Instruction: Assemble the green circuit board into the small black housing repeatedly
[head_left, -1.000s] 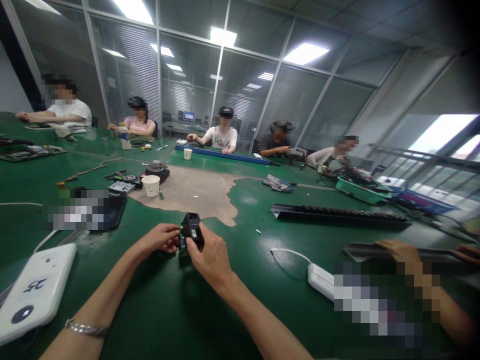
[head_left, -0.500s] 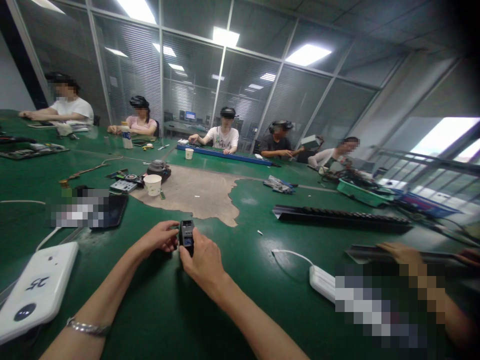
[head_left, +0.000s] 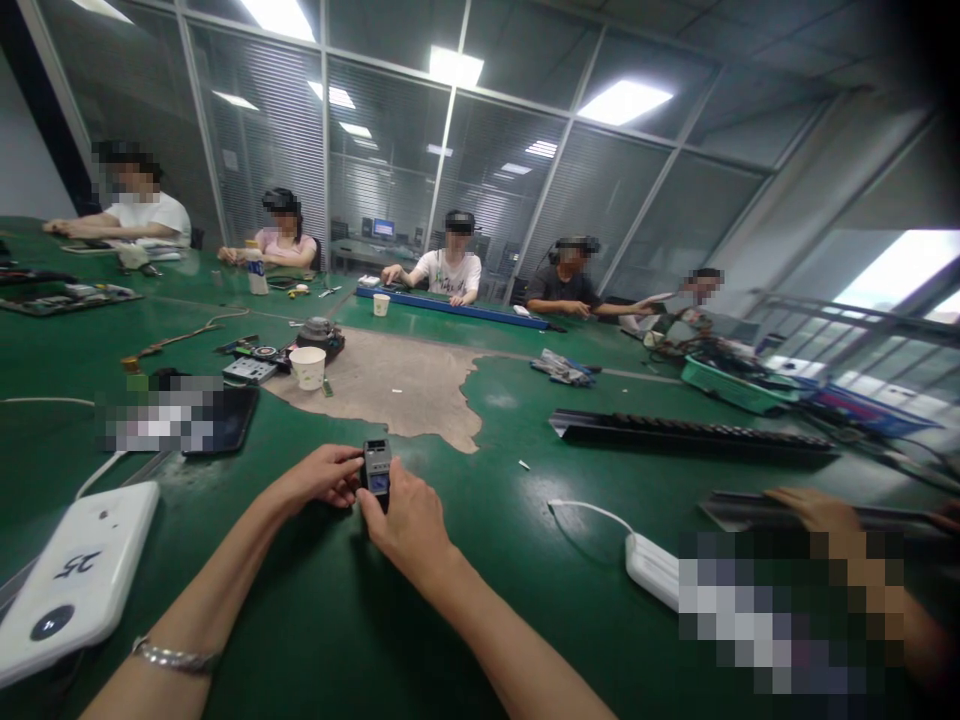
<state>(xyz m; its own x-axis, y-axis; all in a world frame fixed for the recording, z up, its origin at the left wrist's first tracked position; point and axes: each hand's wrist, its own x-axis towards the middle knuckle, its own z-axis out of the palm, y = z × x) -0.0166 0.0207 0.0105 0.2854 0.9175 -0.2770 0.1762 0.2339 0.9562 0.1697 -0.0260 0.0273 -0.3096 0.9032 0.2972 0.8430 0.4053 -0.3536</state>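
Note:
A small dark box-shaped device (head_left: 377, 466) with a slotted top and a blue patch on its near face stands upright between my hands, over the green table. My right hand (head_left: 411, 515) grips it from the right, thumb on the near face and fingers along the side. From the left, my left hand (head_left: 330, 474) closes on it with curled fingers at its side; some fingertips are hidden behind the device. Beyond the device lies a bare brownish patch (head_left: 405, 385) of the tabletop. A silver bracelet (head_left: 176, 657) circles my left wrist.
A white case marked 25 (head_left: 79, 580) lies at left, near a dark tablet (head_left: 225, 420). A paper cup (head_left: 307, 368) stands beside electronic parts. At right are a black metal channel (head_left: 690, 436), a white cabled device (head_left: 652, 570) and a co-worker's hand (head_left: 814, 508). Several people sit opposite.
The device has tipped slightly, so its near face and blue patch show more. My hands keep their hold. Across the table, a co-worker at right has lowered a pale box-like thing.

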